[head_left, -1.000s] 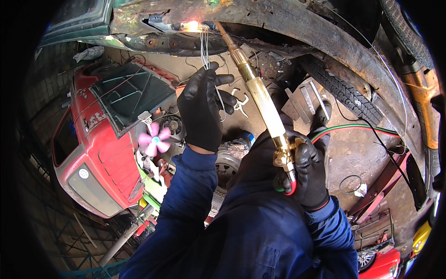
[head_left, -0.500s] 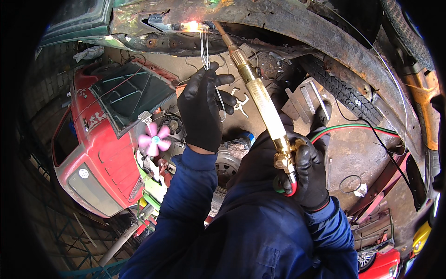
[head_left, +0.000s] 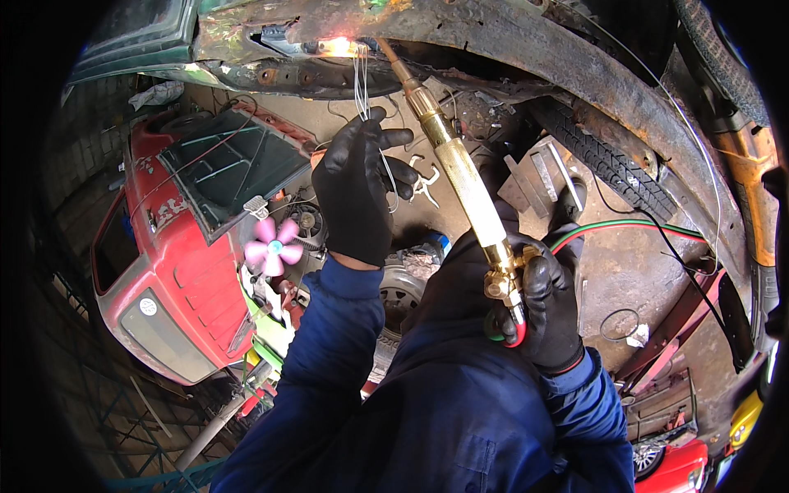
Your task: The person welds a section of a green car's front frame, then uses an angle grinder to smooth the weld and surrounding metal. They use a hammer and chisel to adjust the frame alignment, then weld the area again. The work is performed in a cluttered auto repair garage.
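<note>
My right hand (head_left: 549, 308), in a black glove, is closed around the base of a brass gas torch (head_left: 464, 181), by its valves. Red and green hoses (head_left: 625, 223) run off to the right of it. The torch's copper tip points up at a rusty car body panel (head_left: 485, 33), where a spot of metal (head_left: 339, 47) glows orange-white. Between the thumb and fingers of my gloved left hand (head_left: 355, 189) is a looped bundle of thin metal wire (head_left: 362, 86). The wire's upper end reaches the edge of the glowing spot.
A tyre (head_left: 608, 156) stands under the panel at right, near metal blocks (head_left: 534, 177) on the floor. To the left are a red car body (head_left: 181, 279), a dark door (head_left: 238, 168) and a pink fan (head_left: 274, 246). A loose wire (head_left: 670, 94) hangs at the right.
My left hand has shifted very slightly up and left with the wire. The torch and my right hand have hardly moved, and the spot still glows.
</note>
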Demonstrator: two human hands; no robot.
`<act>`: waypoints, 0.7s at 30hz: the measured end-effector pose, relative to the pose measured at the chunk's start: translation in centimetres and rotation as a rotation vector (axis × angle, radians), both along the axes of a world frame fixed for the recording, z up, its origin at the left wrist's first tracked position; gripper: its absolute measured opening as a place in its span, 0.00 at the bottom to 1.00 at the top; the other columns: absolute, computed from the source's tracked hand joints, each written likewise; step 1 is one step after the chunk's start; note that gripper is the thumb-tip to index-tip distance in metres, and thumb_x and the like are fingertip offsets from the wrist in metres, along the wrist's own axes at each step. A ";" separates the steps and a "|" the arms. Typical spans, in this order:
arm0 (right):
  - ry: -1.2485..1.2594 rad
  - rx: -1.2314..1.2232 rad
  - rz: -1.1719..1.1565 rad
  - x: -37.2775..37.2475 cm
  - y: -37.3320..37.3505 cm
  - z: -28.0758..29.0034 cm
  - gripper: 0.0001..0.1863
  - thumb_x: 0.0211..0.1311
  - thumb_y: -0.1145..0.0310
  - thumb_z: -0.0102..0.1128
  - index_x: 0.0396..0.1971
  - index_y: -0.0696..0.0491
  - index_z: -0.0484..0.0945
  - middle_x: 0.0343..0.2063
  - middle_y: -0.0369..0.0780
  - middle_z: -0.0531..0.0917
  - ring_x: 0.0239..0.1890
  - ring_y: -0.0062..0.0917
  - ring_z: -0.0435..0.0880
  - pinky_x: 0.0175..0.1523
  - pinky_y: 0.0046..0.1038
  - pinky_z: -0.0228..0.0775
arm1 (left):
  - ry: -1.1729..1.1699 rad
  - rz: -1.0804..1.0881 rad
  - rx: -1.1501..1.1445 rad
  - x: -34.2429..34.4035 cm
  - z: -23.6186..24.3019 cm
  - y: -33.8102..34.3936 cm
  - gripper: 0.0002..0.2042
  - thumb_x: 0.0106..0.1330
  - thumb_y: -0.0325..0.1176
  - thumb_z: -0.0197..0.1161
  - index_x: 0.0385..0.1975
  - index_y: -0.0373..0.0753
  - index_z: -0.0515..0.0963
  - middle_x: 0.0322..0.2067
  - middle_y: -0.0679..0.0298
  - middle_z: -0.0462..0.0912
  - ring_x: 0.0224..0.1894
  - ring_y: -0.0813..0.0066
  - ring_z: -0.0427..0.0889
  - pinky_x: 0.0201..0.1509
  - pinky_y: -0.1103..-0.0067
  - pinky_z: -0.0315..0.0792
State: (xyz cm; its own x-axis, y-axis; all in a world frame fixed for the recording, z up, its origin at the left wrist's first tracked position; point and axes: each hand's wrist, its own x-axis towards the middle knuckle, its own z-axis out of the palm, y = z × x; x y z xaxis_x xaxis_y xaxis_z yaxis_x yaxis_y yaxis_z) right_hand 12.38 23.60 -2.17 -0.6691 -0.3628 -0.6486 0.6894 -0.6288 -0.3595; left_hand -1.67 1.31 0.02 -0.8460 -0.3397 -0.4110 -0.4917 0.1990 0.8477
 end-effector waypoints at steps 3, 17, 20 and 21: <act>-0.009 -0.019 -0.008 -0.1 0.0 0.0 0.34 0.83 0.39 0.56 0.69 0.54 0.75 0.36 0.41 0.87 0.18 0.16 0.77 0.23 0.21 0.72 | 0.016 -0.013 0.003 0.1 0.0 0.0 0.28 0.81 0.53 0.58 0.65 0.34 0.79 0.43 0.55 0.91 0.27 0.73 0.85 0.27 0.78 0.74; -0.021 -0.042 0.000 0.2 0.2 -0.4 0.34 0.83 0.39 0.57 0.69 0.54 0.75 0.36 0.42 0.87 0.16 0.18 0.77 0.22 0.23 0.72 | 0.018 0.049 0.057 0.2 0.0 0.1 0.26 0.81 0.49 0.61 0.64 0.31 0.79 0.42 0.54 0.92 0.26 0.72 0.86 0.26 0.78 0.75; -0.033 -0.075 -0.027 0.2 0.2 -0.4 0.34 0.82 0.39 0.58 0.69 0.54 0.75 0.36 0.42 0.87 0.16 0.18 0.77 0.22 0.23 0.73 | 0.030 0.021 0.017 0.2 0.0 0.2 0.25 0.82 0.48 0.60 0.64 0.31 0.80 0.41 0.54 0.92 0.26 0.72 0.86 0.26 0.78 0.75; -0.009 -0.031 -0.013 0.2 0.2 -0.4 0.34 0.82 0.39 0.58 0.69 0.54 0.75 0.36 0.42 0.87 0.16 0.18 0.77 0.23 0.23 0.73 | 0.031 0.017 0.012 0.2 0.0 0.2 0.25 0.82 0.49 0.60 0.64 0.31 0.80 0.41 0.54 0.92 0.26 0.72 0.86 0.25 0.78 0.75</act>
State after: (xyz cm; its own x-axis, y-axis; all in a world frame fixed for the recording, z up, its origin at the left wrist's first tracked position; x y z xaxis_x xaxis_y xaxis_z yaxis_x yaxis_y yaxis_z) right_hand 12.56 23.77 -2.55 -0.6683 -0.3745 -0.6428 0.6843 -0.6484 -0.3337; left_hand -1.45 1.47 0.01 -0.8526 -0.3492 -0.3887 -0.4684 0.1811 0.8648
